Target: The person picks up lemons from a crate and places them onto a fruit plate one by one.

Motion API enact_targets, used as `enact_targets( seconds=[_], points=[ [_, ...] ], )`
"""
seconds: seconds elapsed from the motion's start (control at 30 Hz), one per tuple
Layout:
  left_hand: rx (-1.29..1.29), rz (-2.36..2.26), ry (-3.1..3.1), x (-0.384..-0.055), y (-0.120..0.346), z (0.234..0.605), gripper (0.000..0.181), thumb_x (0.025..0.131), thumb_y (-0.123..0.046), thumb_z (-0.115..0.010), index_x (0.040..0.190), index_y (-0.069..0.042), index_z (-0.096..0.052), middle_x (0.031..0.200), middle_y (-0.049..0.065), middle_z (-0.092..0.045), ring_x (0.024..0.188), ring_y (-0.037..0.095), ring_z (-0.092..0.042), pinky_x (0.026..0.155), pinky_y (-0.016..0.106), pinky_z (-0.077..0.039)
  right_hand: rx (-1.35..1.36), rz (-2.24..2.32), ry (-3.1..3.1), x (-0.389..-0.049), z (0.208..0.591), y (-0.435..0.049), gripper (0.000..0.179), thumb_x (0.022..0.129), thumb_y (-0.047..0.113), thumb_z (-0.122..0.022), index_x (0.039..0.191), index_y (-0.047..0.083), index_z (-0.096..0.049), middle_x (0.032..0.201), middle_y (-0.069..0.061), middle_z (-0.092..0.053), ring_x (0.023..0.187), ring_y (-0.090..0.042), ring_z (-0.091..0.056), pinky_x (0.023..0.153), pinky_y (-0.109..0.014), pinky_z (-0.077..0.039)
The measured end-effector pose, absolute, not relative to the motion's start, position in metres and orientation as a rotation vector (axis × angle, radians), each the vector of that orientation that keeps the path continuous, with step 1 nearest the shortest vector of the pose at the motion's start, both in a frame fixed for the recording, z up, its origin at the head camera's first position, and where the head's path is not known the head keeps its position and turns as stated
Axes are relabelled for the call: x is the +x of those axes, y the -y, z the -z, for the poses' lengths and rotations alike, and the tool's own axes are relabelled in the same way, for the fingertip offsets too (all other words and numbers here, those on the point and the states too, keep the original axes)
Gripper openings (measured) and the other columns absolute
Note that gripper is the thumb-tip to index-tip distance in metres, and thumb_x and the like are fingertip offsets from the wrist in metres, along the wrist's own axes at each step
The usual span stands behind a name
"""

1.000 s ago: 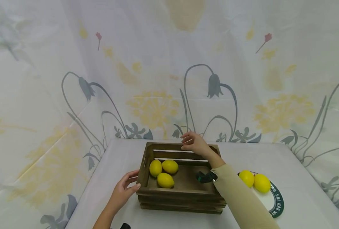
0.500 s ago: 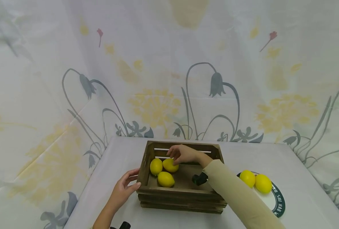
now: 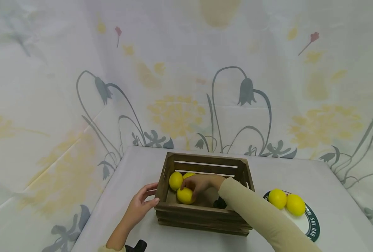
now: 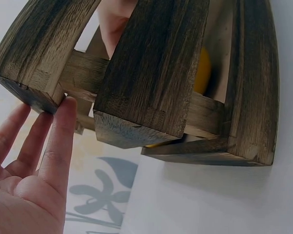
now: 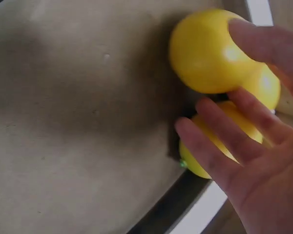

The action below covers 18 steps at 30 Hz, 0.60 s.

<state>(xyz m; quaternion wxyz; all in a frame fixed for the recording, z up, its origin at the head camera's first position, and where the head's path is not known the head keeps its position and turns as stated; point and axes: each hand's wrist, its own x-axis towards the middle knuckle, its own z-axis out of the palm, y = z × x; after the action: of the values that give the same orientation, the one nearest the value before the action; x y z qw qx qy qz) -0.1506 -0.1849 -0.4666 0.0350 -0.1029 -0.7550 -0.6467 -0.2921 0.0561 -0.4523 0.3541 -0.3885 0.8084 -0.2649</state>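
Note:
A brown slatted wooden crate (image 3: 202,215) stands on the white table with three yellow lemons in its left part. Inside it, my right hand (image 3: 202,183) has thumb and forefinger on either side of the front lemon (image 3: 184,196). In the right wrist view, the thumb lies over that lemon (image 5: 200,53) and the forefinger tip meets its edge; the other fingers are spread over a second lemon (image 5: 190,153). My left hand (image 3: 137,208) touches the crate's left end, thumb at the front corner. Its fairly straight fingers (image 4: 58,151) press the top slat's end.
Right of the crate, a round plate (image 3: 314,224) with a dark green lettered rim bears two more lemons (image 3: 278,198). A flower-printed cloth (image 3: 186,87) hangs behind and beside the white table (image 3: 136,164). The crate's walls surround my right hand.
My right hand has come down from above the crate's back, moving left and nearer, to the front lemon. The left hand stays at the crate's end. The head view has turned slightly.

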Motion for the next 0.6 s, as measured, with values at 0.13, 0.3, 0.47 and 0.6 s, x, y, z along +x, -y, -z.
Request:
enact_targets(
  seconds=[0.13, 0.3, 0.47, 0.6],
  points=[
    [-0.333, 1.971, 2.326, -0.1531, 0.1836, 0.4658, 0.043, 0.086, -0.003, -0.063, 0.127, 0.002, -0.050, 0.129, 0.018, -0.049, 0.113, 0.033, -0.047, 0.084, 0.023, -0.047, -1.034, 0.594, -2.134, -0.2887, 0.4534, -0.0532, 0.048, 0.076, 0.003, -0.075, 0.116, 0.018, -0.054, 0.107, 0.002, -0.050, 0.096, -0.012, -0.046, 0.087, -0.027, -0.040],
    [-0.352, 1.968, 2.335, -0.1555, 0.1835, 0.4667, 0.043, 0.087, -0.003, -0.063, 0.127, 0.002, -0.049, 0.129, 0.017, -0.049, 0.113, 0.033, -0.047, 0.084, 0.024, -0.047, -1.091, 0.520, -2.172, -0.2845, 0.4543, -0.0476, 0.042, 0.077, 0.006, -0.075, 0.109, 0.020, -0.051, 0.102, 0.005, -0.050, 0.090, -0.009, -0.045, 0.082, -0.024, -0.040],
    [-0.390, 1.981, 2.340, -0.1559, 0.1833, 0.4677, 0.044, 0.087, -0.003, -0.062, 0.128, 0.003, -0.048, 0.130, 0.019, -0.048, 0.113, 0.033, -0.046, 0.086, 0.027, -0.047, -1.094, 0.418, -2.205, -0.2848, 0.4556, -0.0495, 0.043, 0.075, 0.002, -0.076, 0.104, 0.020, -0.051, 0.101, 0.007, -0.051, 0.092, -0.008, -0.046, 0.081, -0.024, -0.041],
    [-0.358, 1.977, 2.335, -0.1538, 0.1855, 0.4672, 0.044, 0.086, -0.004, -0.063, 0.128, 0.003, -0.049, 0.129, 0.018, -0.049, 0.112, 0.030, -0.048, 0.086, 0.026, -0.047, -1.052, 0.369, -2.194, -0.2881, 0.4513, -0.0528, 0.045, 0.073, 0.003, -0.077, 0.109, 0.020, -0.056, 0.107, 0.008, -0.052, 0.098, -0.008, -0.048, 0.085, -0.026, -0.041]
  ],
)
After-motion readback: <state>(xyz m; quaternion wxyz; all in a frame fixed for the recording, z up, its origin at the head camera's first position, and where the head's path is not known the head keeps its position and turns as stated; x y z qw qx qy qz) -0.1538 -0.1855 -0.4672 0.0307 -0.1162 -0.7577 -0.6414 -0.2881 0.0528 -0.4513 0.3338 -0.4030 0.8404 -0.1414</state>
